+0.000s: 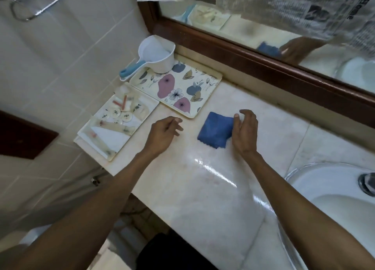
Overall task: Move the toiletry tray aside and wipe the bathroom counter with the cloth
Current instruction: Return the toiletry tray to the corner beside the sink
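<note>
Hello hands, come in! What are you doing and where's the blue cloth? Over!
Left hand open, empty, hovering over counter. Right hand open beside folded blue cloth, fingers touching its edge. Toiletry tray and floral tray at far left. Wiping path unblocked.

Soft, dim indoor light is falling evenly; white glare is streaking across the glossy counter (pixel 213 172); edges are bending with wide-angle distortion; the mirror (pixel 263 26) is blurring.
</note>
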The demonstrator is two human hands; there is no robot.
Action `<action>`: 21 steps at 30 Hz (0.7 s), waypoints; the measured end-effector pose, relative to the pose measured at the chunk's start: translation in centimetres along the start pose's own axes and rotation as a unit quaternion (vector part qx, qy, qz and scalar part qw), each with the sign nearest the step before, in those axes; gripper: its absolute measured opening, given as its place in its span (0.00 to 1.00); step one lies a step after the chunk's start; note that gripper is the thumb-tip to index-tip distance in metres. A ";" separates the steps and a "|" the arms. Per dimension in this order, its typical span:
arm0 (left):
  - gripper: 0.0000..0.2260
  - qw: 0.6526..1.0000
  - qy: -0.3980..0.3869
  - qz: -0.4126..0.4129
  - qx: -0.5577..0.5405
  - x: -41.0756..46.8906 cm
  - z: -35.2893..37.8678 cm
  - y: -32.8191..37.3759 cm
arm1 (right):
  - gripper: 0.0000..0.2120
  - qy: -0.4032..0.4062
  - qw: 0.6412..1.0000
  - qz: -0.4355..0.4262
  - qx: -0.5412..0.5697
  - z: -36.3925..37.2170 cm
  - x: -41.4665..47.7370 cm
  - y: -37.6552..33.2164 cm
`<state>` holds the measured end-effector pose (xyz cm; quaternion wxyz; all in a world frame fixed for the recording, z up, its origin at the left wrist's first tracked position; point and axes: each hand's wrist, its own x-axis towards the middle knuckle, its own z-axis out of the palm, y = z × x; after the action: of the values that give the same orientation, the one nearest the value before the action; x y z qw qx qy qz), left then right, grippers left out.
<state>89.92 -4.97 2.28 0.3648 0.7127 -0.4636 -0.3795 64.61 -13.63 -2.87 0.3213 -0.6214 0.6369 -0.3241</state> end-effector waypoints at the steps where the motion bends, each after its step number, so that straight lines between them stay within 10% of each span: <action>1: 0.12 0.999 0.036 -0.006 -0.011 -0.4 -2.2 -1.0 | 0.18 -0.028 0.999 -0.003 0.018 1.1 0.5 -1.6; 11: 0.13 0.935 0.287 -0.180 0.102 -4.4 -18.6 -11.8 | 0.13 -0.159 0.980 -0.122 0.017 12.2 0.8 -12.8; 21: 0.34 0.920 0.229 -0.318 -0.011 -3.4 -21.6 -16.8 | 0.16 -0.237 0.966 -0.095 -0.032 17.9 -1.2 -16.5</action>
<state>114.41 6.93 -2.04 0.3288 0.8861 -0.1123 -0.3067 88.85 -12.92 0.10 0.4108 -0.7477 0.4909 -0.1766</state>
